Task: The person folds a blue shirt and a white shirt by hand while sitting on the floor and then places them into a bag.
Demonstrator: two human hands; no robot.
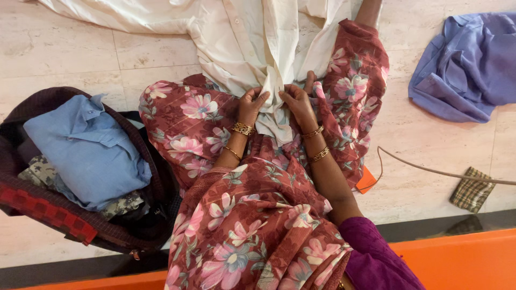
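A cream white shirt lies spread over my lap and the floor ahead. My left hand pinches a fold of the shirt near its hem, fingers closed on the cloth. My right hand grips the same fold from the other side, close to the left hand. Both wrists wear gold bangles. My legs are covered by a maroon floral sari, and the shirt rests on it.
An open dark bag at the left holds a folded light blue shirt. A crumpled blue-purple shirt lies at the upper right. A thin cord and a small checked cloth lie on the marble floor. An orange edge runs along the bottom.
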